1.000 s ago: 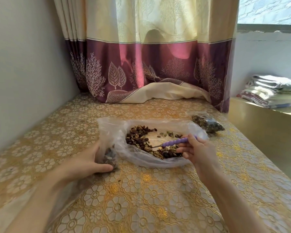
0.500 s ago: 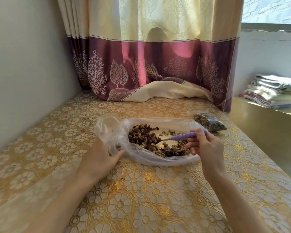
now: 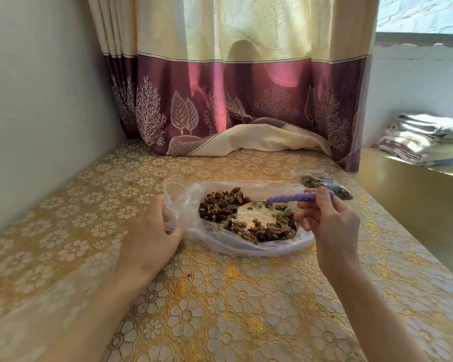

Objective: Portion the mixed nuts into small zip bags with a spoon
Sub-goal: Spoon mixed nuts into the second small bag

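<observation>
**Scooping from the big bag, small bag waiting at left**

Near to far from my feed:

- Gold floral tabletop (image 3: pixel 220 309) fills the lower frame.
- Left hand (image 3: pixel 152 239), centre-left: fingers curled round crumpled clear plastic (image 3: pixel 178 205) at the left edge of the big bag. I can't tell if that plastic is the small zip bag or just the big bag's lip.
- Right hand (image 3: pixel 330 226), centre-right: fingers pinch the purple handle of the spoon (image 3: pixel 298 197) near its far end; the bowl sits low among the mixed nuts (image 3: pixel 246 218), touching them.
- Nuts lie in the open big bag (image 3: pixel 246 246), mid-frame, ringed round a bare patch in the middle.
- A filled zip bag (image 3: pixel 324 185) sits just behind the right hand, mid-right.
- Curtain (image 3: pixel 233 100) at the back, folded towels (image 3: pixel 429 137) far right.

Handling, my read: nuts are loose, light and roll easily, so a heaped spoon will shed. The film is thin, limp and slippery; I'd hold the bag by its rim to keep the mouth open. Spoon handle is stiff and ribbed, so the grip is fine there.
</observation>
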